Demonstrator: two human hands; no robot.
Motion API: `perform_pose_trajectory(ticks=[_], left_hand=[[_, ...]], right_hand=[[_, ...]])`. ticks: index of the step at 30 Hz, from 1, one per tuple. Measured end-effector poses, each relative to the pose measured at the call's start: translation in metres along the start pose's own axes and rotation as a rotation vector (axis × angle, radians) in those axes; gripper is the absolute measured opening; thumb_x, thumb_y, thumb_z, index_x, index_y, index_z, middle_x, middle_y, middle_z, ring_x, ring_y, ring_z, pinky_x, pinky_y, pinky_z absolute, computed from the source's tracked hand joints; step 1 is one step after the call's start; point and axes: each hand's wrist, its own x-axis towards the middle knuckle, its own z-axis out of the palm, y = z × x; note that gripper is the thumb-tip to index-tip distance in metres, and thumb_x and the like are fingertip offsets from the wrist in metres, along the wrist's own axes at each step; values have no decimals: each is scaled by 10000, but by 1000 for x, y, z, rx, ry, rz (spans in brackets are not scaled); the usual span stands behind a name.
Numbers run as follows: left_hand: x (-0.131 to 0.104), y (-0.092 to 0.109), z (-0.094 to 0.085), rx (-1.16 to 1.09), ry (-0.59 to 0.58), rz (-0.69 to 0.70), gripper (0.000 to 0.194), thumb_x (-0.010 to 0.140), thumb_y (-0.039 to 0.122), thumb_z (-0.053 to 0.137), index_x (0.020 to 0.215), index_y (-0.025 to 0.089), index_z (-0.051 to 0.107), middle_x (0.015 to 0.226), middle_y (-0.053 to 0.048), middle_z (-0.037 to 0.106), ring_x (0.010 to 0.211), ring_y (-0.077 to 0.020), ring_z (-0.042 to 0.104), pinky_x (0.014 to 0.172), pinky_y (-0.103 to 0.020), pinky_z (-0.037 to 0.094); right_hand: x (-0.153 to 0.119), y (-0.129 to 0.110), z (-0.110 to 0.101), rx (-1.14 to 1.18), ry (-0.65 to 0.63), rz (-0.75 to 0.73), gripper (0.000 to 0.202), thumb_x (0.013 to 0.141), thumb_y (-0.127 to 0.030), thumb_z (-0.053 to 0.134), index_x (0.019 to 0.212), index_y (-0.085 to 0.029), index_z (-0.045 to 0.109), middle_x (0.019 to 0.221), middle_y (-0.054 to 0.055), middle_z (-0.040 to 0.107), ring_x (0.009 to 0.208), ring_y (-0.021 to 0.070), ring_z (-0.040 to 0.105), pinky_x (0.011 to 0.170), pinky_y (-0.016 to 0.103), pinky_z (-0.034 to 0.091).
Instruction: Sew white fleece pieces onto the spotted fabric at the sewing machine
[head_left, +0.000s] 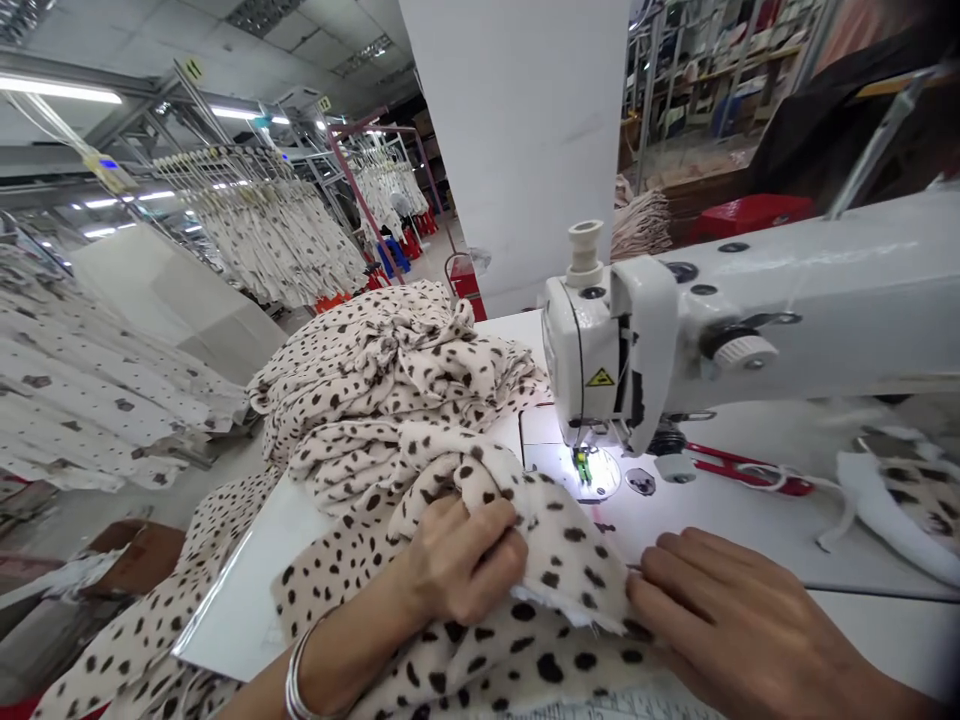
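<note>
Cream fleecy fabric with dark spots [559,540] lies in folds before the sewing machine [600,340]. My left hand [469,560], a metal bangle at its wrist, is closed in a fist around a gathered part of it. At the corner of the fabric's raw edge, my right hand [720,600] holds the cloth by the fingertips; its thumb is hidden. The fabric edge sits in front of the lit presser foot [583,465], apart from it. A measuring tape strip [600,708] shows along the bottom edge.
A large heap of spotted fabric [375,370] covers the left of the table. Red thread snips [750,468] and white trim [892,510] lie right, under the machine arm. Hanging garments [270,235], a white pillar [525,150] and a cardboard box [139,565] surround the table.
</note>
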Motion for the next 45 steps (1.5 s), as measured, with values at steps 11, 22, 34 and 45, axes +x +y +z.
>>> perform_pose_trajectory(ticks=[11,22,34,45], left_hand=[[-5,8,9,0,-61,-27,284,847,-8,434,628,167,476,649,-4,570,433,-77,392,401,-242,260],[19,-11,-26,-55,-319,-366,58,812,197,645,776,167,678,1075,-125,606,982,-273,558,771,-420,519],[84,-67,-82,-803,-612,-1164,140,778,291,611,778,159,565,664,25,593,523,-97,558,447,-179,408],[56,-50,-22,-199,-785,-805,227,857,70,467,1051,108,579,1101,-164,603,958,-272,590,782,-402,493]], right_hand=[[7,-1,-4,-7,-50,-69,534,871,18,421,1311,-264,534,794,7,575,631,124,532,605,271,433],[10,10,6,245,-90,384,228,910,-189,464,1129,-216,518,884,41,658,648,151,630,519,245,487],[49,-39,11,1352,-337,966,514,877,-614,523,1196,-215,468,905,69,704,778,197,694,628,296,557],[-3,-45,3,887,-321,951,406,840,-219,487,1226,-247,365,595,-90,524,475,119,541,448,211,410]])
